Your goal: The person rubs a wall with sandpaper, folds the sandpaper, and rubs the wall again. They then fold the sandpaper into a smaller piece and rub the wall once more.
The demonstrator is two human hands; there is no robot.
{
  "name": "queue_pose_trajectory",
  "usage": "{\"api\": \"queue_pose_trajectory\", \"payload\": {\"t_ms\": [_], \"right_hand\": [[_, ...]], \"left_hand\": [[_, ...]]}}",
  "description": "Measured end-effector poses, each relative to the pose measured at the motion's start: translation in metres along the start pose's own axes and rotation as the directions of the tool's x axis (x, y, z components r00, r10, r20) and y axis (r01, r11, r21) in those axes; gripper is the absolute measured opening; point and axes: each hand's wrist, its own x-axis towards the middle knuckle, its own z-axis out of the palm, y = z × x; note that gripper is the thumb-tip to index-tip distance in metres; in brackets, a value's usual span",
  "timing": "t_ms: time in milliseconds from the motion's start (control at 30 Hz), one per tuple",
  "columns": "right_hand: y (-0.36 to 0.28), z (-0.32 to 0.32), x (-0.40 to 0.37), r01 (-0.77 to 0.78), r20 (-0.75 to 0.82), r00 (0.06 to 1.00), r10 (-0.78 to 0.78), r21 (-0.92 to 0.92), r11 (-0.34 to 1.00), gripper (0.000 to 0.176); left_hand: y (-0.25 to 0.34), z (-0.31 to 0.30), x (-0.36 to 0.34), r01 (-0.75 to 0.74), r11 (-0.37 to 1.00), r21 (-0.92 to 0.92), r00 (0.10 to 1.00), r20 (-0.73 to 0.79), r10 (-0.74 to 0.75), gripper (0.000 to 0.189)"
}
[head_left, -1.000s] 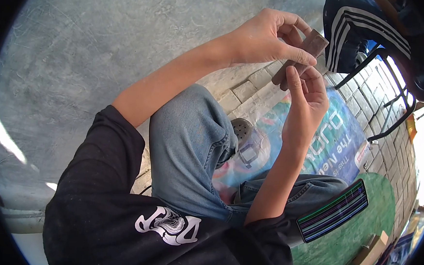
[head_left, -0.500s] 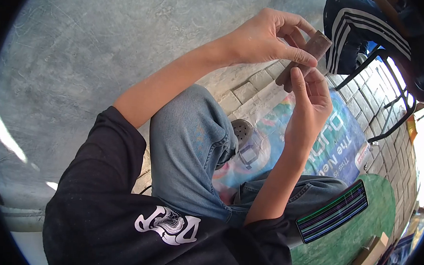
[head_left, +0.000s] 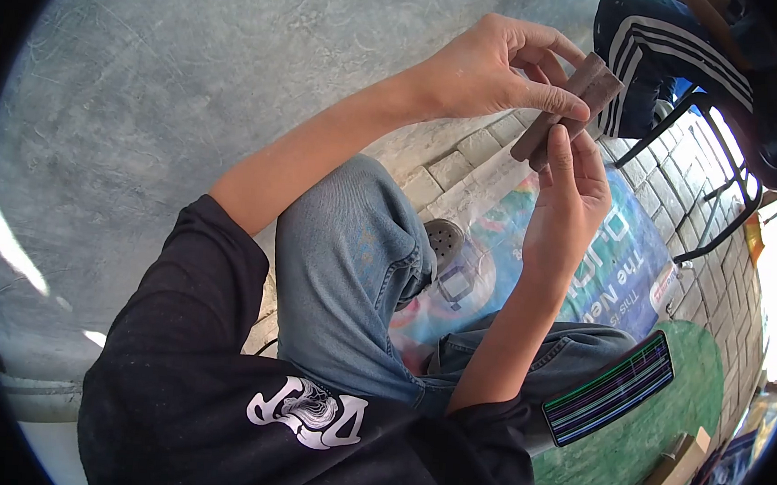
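Note:
A dull brown, oblong piece (head_left: 601, 81) with a lengthwise groove is held up, tilted, above my knees. It looks like two narrow strips side by side; its exact kind I cannot tell. My left hand (head_left: 506, 70) pinches it from the left, thumb flat across its middle and fingers bent behind. From below, my right hand (head_left: 571, 196) grips its lower part, thumb upright against the near face. The upper end sticks out past both hands, and the lower left end hangs free of the fingers.
Beneath the hands, a printed banner (head_left: 619, 257) covers part of the brick paving (head_left: 715, 289). A person in striped trousers (head_left: 635, 62) sits by a black-framed chair (head_left: 746, 211). At lower right are a phone-like screen (head_left: 609, 389), a green surface (head_left: 596, 477) and a small brown box (head_left: 677, 465).
The brown piece has shifted slightly right and turned, showing more of its second strip at the upper end. Both hands moved slightly with it, keeping their hold.

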Motion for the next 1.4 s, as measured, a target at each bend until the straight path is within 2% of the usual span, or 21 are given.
{"api": "queue_pose_trajectory", "payload": {"t_ms": [100, 233, 300, 400, 1033, 1100, 1233, 1300, 1333, 1400], "right_hand": [[0.000, -0.001, 0.000, 0.003, -0.009, 1.000, -0.003, -0.015, 1.000, 0.025], [0.002, -0.002, 0.000, -0.003, -0.022, 1.000, 0.003, -0.017, 1.000, 0.026], [0.002, -0.004, 0.000, -0.011, 0.012, 1.000, 0.012, -0.091, 0.996, 0.027], [0.002, 0.001, 0.000, 0.000, -0.033, 0.999, 0.000, -0.029, 1.000, 0.027], [0.005, -0.001, 0.000, 0.006, -0.028, 1.000, -0.008, -0.060, 0.998, 0.024], [0.006, -0.003, 0.001, -0.001, -0.005, 1.000, 0.001, -0.102, 0.995, 0.024], [0.002, 0.003, -0.002, 0.035, 0.047, 0.998, -0.028, -0.161, 0.986, 0.029], [0.005, 0.003, -0.003, 0.039, 0.065, 0.998, -0.027, -0.183, 0.982, 0.030], [0.007, 0.003, -0.003, 0.040, 0.081, 0.996, -0.025, -0.199, 0.979, 0.030], [0.009, 0.004, -0.004, 0.043, 0.092, 0.995, -0.023, -0.219, 0.975, 0.030]], "left_hand": [[0.001, 0.001, 0.000, 0.000, 0.999, 0.045, 1.000, 0.010, -0.001, 0.041], [0.002, 0.000, 0.000, 0.028, 0.999, 0.016, 1.000, 0.007, -0.028, 0.041], [0.001, 0.000, -0.001, 0.020, 1.000, 0.012, 1.000, -0.004, -0.020, 0.041], [0.001, -0.001, -0.001, 0.027, 0.999, 0.026, 1.000, -0.012, -0.027, 0.041], [0.004, -0.004, -0.003, 0.029, 0.999, 0.030, 0.998, -0.050, -0.027, 0.034], [0.009, -0.008, -0.003, 0.010, 0.988, 0.152, 0.998, -0.065, 0.000, 0.033], [0.009, -0.019, -0.006, -0.079, 0.971, 0.224, 0.994, -0.060, 0.094, 0.031], [0.007, -0.024, -0.009, -0.112, 0.918, 0.381, 0.985, -0.081, 0.154, 0.033], [0.006, -0.027, -0.011, -0.113, 0.917, 0.382, 0.985, -0.081, 0.155, 0.033], [0.003, -0.031, -0.017, -0.113, 0.781, 0.615, 0.978, -0.072, 0.198, 0.036]]}}
